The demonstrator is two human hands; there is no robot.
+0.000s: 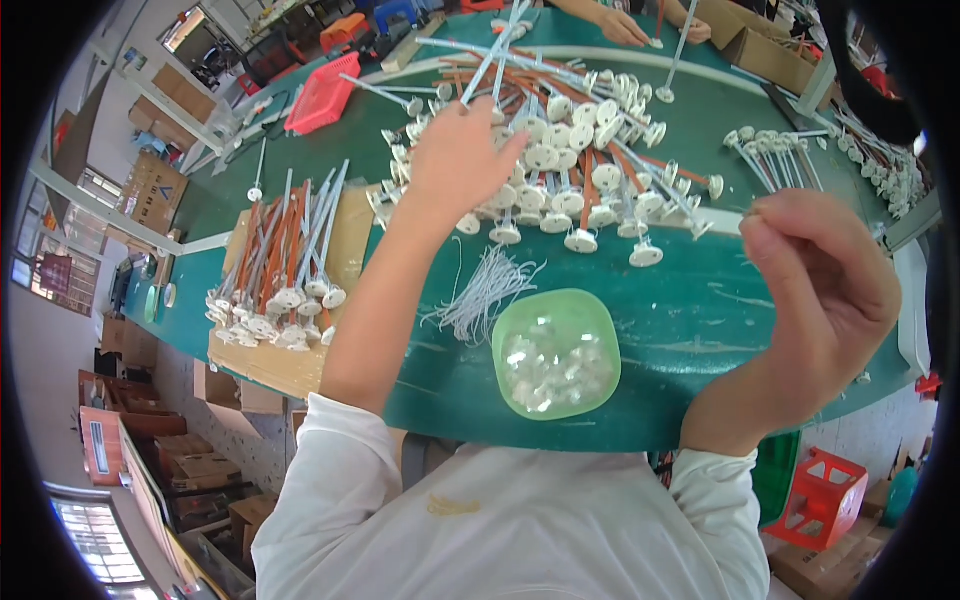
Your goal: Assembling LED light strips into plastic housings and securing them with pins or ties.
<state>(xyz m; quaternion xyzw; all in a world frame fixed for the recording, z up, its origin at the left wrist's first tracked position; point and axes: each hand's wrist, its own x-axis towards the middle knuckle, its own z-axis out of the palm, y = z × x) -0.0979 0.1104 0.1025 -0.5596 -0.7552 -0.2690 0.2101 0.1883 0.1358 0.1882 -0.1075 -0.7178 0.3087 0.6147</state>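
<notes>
1. Head view, left hand (462, 155): it reaches over the pile (548, 157), its fingertips at the lower ends of grey rods (488, 65) that slant up and away. The thumb stands apart from the fingers; I cannot tell whether they grip a rod or only touch one.
2. Right hand (825, 285): raised at the right, above the table (680, 310), thumb and forefinger pinched together at the tips. Whether something small lies between them, I cannot tell.
3. The pile lies across the table's middle: brown and grey rods with round white caps, mostly facing the person.
4. Nearer the person, a green bowl (556, 300) holds shiny, clear pieces (555, 368). White strings (485, 292) lie loosely just beside its upper left.
5. Left of the left forearm, more capped rods, the left bundle (290, 262), rest on cardboard (352, 235).
6. Farther off, a red basket (312, 115) sits at upper left; a co-worker's hands (622, 28) show at the top edge, near an open box (775, 62).
</notes>
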